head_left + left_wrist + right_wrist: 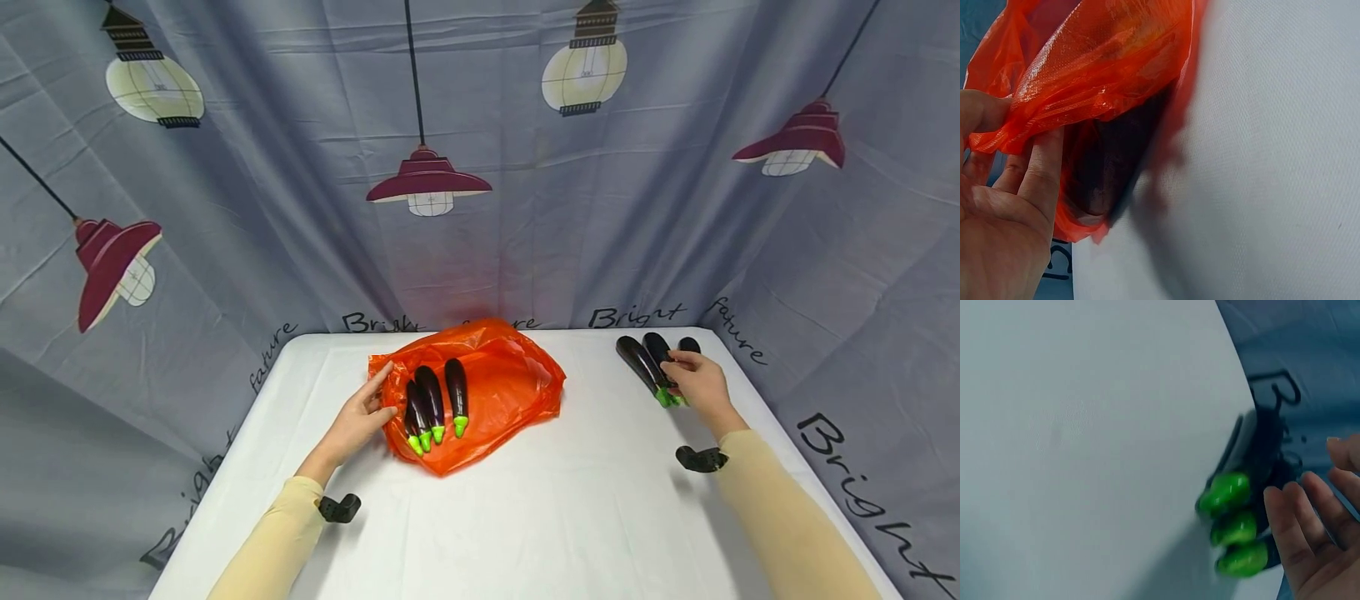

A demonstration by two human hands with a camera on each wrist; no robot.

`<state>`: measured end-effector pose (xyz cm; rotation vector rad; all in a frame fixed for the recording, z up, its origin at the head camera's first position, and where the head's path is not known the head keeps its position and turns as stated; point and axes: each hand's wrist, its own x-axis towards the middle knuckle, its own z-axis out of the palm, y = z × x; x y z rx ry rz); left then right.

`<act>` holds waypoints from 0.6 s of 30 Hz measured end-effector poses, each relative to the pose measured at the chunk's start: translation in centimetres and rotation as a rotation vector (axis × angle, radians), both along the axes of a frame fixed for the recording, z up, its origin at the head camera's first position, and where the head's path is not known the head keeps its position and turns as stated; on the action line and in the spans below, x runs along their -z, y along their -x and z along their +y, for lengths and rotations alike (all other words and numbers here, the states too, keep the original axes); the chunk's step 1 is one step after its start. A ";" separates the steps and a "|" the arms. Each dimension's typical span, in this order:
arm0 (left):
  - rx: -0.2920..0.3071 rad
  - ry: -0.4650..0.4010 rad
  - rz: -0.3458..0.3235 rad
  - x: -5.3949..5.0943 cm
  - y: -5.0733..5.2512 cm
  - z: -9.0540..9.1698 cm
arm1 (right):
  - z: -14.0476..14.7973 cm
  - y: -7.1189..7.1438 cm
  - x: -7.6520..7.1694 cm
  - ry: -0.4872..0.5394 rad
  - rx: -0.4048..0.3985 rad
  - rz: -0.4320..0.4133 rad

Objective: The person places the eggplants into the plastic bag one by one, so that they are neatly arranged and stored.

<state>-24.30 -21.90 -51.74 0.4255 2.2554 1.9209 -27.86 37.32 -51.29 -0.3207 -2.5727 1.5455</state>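
Note:
My left hand (359, 421) pinches the left edge of an orange plastic bag (513, 392), and in the left wrist view the thumb lies over the film with fingers beneath it. Several dark purple eggplants (456, 387) with green caps show at the bag's left half; whether all are inside it I cannot tell. A dark eggplant (1110, 156) shows close up beside the left fingers (1041, 165). At the far right, my right hand (702, 384) is over three more eggplants (636, 357), its fingers (1288, 531) fairly straight beside their green caps (1235, 528).
Both the bag and the eggplants lie on a white table (525, 517). Grey-blue curtains (495, 258) printed with lamps and lettering stand behind and beside it. A black wrist device (340, 508) is on the left arm, another wrist device (701, 459) on the right.

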 end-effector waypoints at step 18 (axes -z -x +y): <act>-0.016 0.021 0.005 -0.1 0.0 0.0 | 3.2 0.5 1.0 -0.269 0.230 -0.198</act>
